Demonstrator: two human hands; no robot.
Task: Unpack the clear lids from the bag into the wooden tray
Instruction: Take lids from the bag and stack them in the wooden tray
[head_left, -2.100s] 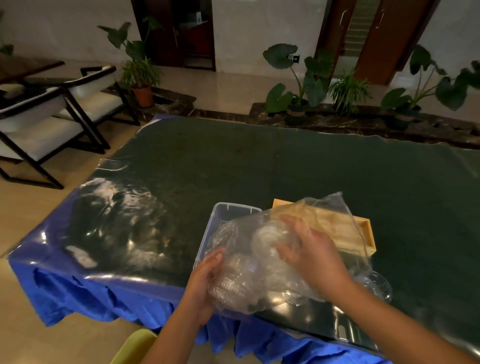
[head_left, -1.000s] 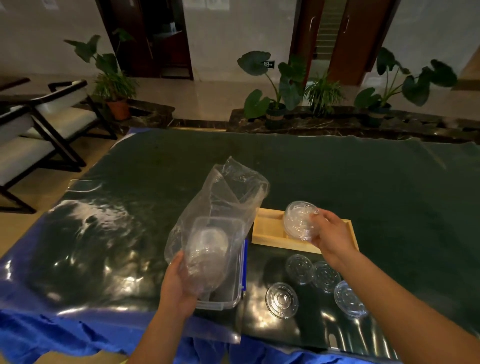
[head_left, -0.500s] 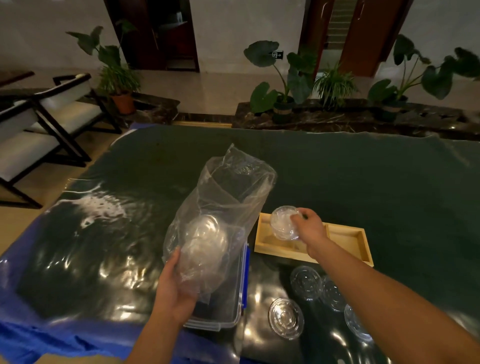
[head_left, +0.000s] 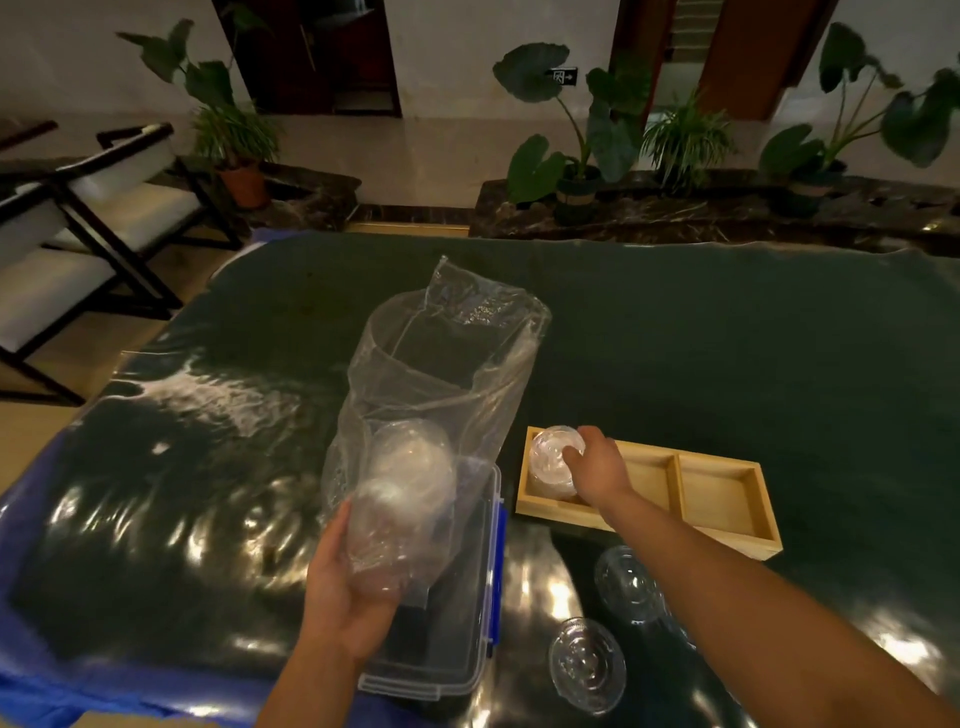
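Your right hand (head_left: 597, 465) pinches a clear plastic lid (head_left: 551, 457) at the pale wooden tray (head_left: 737, 543)'s left end.
It looks light and flimsy, so take rims; left of the tray, your left hand (head_left: 340, 587) clutches the crinkly clear bag (head_left: 441, 374).

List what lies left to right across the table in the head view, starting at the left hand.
Left hand gripping the bag → clear plastic box → stack of clear lids → right hand holding that stack → empty right end of the wooden tray.
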